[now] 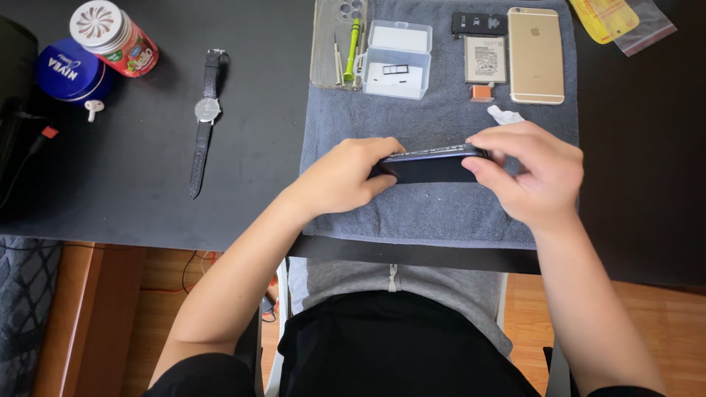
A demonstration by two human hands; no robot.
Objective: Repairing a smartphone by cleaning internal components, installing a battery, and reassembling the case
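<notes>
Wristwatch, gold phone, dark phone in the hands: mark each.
Wristwatch (pixel 207 109), head view, on its round dial.
Gold phone (pixel 536 55), head view, middle of its back.
Dark phone (pixel 430 167), head view, its side face between both hands.

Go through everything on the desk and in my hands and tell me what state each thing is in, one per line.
Dark phone: tilted on edge, gripped at both ends by left hand and right hand.
Gold phone: face down on grey towel.
Small plastic box: open.
Wristwatch: unbuckled, laid flat.
Green screwdriver: lying on clear phone case.
Blue tin: lid on.
</notes>
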